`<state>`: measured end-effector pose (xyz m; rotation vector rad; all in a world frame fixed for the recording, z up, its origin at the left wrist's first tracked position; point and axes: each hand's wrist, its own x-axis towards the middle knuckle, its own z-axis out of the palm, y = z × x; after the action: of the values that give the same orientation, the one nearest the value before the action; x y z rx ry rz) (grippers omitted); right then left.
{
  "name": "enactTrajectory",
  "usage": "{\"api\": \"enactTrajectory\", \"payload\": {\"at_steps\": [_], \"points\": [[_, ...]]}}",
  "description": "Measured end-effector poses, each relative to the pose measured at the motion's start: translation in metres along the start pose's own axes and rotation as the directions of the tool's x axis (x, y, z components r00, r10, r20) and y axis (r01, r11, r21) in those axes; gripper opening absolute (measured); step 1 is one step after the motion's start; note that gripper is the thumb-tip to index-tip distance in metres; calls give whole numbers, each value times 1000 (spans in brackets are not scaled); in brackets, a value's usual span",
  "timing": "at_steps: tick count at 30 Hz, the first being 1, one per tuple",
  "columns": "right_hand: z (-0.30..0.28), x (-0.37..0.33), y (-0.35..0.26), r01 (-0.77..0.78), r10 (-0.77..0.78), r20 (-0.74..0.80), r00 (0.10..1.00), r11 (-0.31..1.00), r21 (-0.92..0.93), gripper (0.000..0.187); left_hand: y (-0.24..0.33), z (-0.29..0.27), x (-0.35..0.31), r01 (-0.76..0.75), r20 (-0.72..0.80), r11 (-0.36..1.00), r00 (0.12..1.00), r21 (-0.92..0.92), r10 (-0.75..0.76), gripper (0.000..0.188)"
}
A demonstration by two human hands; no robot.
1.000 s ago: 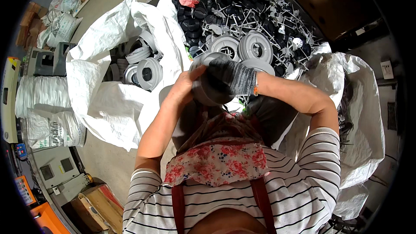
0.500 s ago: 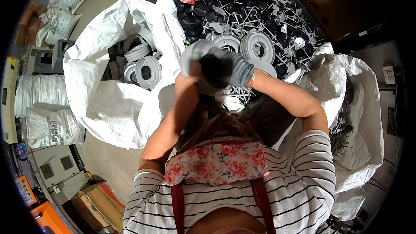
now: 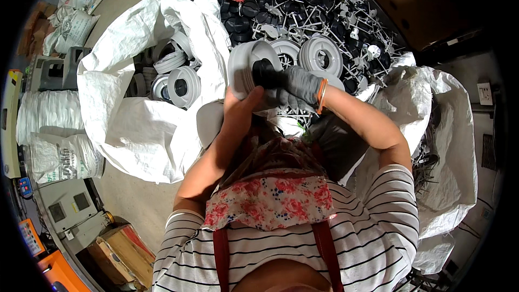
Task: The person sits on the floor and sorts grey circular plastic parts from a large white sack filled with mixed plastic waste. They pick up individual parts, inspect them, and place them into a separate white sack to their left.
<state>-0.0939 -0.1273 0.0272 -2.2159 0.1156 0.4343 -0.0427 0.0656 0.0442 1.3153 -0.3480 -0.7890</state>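
Observation:
My bare left hand (image 3: 244,101) grips a light grey, ridged round plastic part (image 3: 241,70) from below and holds it tilted on edge, its hollow side toward the right. In that hollow sits a black plastic cap (image 3: 264,72), and my right hand (image 3: 301,87), in a grey glove, has its fingers closed round it. How far the cap reaches into the grey part is hidden. Just beyond my hands, more grey ridged parts (image 3: 320,58) lie on a heap of black caps (image 3: 238,24) and thin grey stemmed pieces (image 3: 359,21).
A wide white woven sack (image 3: 146,135) stands at my left with grey round parts (image 3: 184,86) inside. Another white sack (image 3: 451,184) at my right holds thin dark pieces. Cardboard (image 3: 127,257) lies low on the left, beside a grey machine cabinet (image 3: 70,208).
The grey part has turned so its hollow side shows more. My right hand has shifted slightly right and down, still at the black cap; motion blur has lessened.

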Motion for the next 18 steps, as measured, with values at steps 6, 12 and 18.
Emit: {"api": "enactTrajectory", "payload": {"at_steps": [6, 12, 18], "points": [[15, -7, 27, 254, -260, -103, 960, 965, -70, 36, 1, 10, -3, -119, -8, 982, 993, 146, 121, 41], [4, -18, -16, 151, -239, -401, 884, 959, -239, 45, 5, 6, -8, -75, -33, 960, 996, 271, 87, 53], [24, 21, 52, 350, -464, -322, 825, 868, -353, 38, 42, -2, -10, -260, 39, 676, 945, 689, 325, 65]]}}
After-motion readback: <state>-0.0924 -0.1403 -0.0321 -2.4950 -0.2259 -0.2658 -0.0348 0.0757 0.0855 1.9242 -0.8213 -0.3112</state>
